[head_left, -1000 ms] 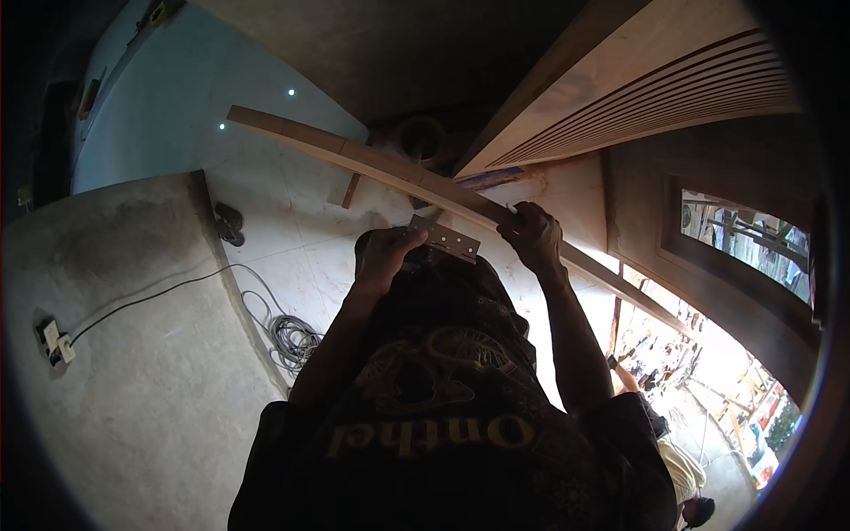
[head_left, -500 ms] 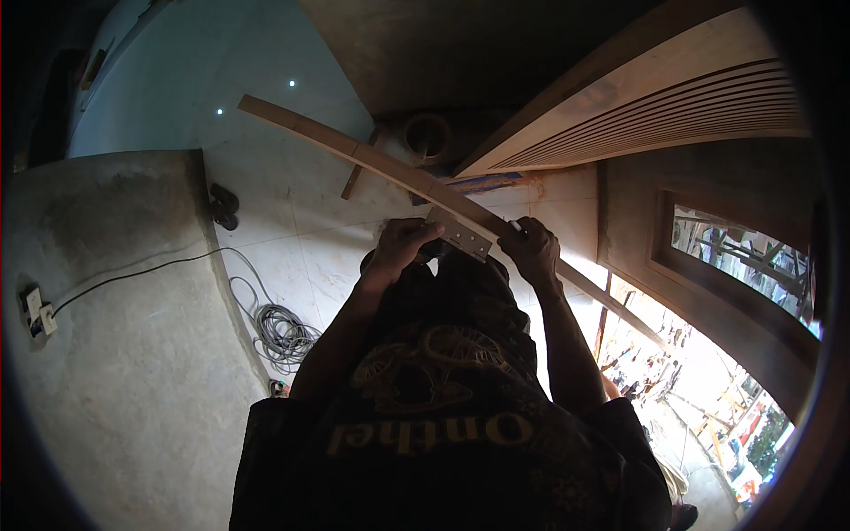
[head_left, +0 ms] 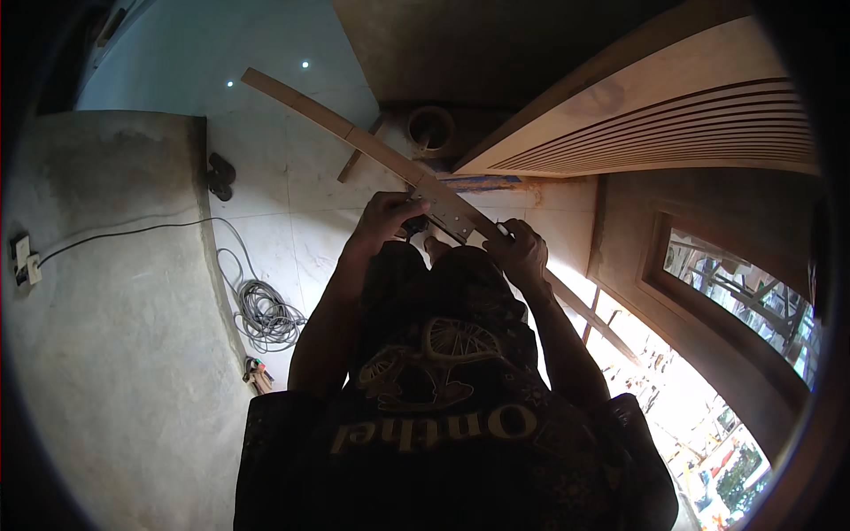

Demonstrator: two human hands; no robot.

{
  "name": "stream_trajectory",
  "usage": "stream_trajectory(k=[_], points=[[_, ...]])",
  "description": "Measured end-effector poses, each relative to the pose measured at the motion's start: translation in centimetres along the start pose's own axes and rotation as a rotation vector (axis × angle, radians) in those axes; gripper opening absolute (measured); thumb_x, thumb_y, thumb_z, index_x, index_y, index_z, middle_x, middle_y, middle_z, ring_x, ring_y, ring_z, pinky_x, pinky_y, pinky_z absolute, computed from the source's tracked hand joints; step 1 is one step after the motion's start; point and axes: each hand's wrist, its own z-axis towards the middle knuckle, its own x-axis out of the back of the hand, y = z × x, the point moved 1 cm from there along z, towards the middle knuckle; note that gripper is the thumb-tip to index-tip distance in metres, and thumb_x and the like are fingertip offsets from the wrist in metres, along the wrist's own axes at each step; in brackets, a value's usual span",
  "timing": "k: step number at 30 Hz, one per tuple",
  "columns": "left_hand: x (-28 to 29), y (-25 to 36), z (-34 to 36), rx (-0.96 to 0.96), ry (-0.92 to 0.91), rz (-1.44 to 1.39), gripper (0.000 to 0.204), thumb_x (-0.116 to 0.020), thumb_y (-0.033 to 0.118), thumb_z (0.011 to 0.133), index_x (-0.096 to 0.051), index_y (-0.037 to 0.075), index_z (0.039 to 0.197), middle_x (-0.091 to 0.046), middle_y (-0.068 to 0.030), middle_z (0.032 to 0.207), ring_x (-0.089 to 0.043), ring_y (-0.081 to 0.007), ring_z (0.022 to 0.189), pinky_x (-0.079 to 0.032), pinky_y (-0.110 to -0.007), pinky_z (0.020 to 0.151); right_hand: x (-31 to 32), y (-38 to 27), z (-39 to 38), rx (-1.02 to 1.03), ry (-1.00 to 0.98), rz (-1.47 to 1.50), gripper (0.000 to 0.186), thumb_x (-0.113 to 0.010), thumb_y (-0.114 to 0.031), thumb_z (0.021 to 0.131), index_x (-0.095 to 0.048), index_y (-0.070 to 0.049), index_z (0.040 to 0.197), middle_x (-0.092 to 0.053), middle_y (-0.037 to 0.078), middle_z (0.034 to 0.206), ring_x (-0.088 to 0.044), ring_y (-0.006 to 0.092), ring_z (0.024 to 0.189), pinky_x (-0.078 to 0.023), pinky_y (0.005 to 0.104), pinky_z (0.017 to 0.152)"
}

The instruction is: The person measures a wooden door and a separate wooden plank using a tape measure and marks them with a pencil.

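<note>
A long, narrow wooden strip (head_left: 376,153) runs slantwise in front of me, from the far left down past my right side. My left hand (head_left: 381,223) is closed on a flat metal hinge (head_left: 447,216) with screw holes, its leaf lying against the strip. The thumb presses on the hinge's left end. My right hand (head_left: 524,253) grips the strip just right of the hinge. A small white-tipped thing (head_left: 505,230), perhaps a pen, pokes out between its fingers; the rest of it is hidden.
A slatted wooden panel (head_left: 655,133) leans in at the right, above a framed window opening (head_left: 744,274). Coiled grey cable (head_left: 267,317) lies on the tiled floor, leading to a socket (head_left: 25,261) on the concrete slab (head_left: 133,336). Sandals (head_left: 221,177) and a round pot (head_left: 431,130) stand beyond.
The hinge, earlier jutting out at an angle below the strip, now lies along its face. Both hands have shifted slightly left in view; the view itself has moved a little.
</note>
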Motion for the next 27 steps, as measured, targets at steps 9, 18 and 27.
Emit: stream_trajectory(k=[9,18,27], points=[[0.5,-0.7,1.1,0.048,0.049,0.041,0.049,-0.083,0.041,0.088,-0.079,-0.004,0.105,-0.075,-0.0055,0.087,-0.067,-0.0111,0.082,-0.052,-0.029,0.078,0.9,0.0,0.1,0.015,-0.136,0.065,0.042,-0.09,-0.03,0.073,-0.076,-0.007,0.104,-0.076,0.012,0.1,-0.076,0.034,0.085,-0.061,0.0452,0.074],[0.0,-0.4,0.4,0.096,0.076,0.002,0.042,-0.082,0.039,0.088,-0.08,-0.002,0.099,-0.076,-0.0061,0.084,-0.069,-0.0125,0.079,-0.053,-0.028,0.077,1.0,0.0,2.6,0.082,-0.283,0.296,0.036,-0.086,-0.027,0.088,-0.075,-0.001,0.111,-0.077,0.015,0.101,-0.075,0.0254,0.085,-0.058,0.0375,0.074],[-0.8,2.0,0.3,0.15,0.109,0.026,0.04,-0.082,0.038,0.088,-0.081,-0.001,0.099,-0.076,-0.0046,0.085,-0.069,-0.0114,0.081,-0.052,-0.027,0.075,-0.7,1.0,4.0,0.062,-0.236,0.521,0.02,-0.085,-0.015,0.09,-0.077,-0.001,0.103,-0.078,0.012,0.088,-0.072,0.0144,0.079,-0.056,0.0324,0.071]])
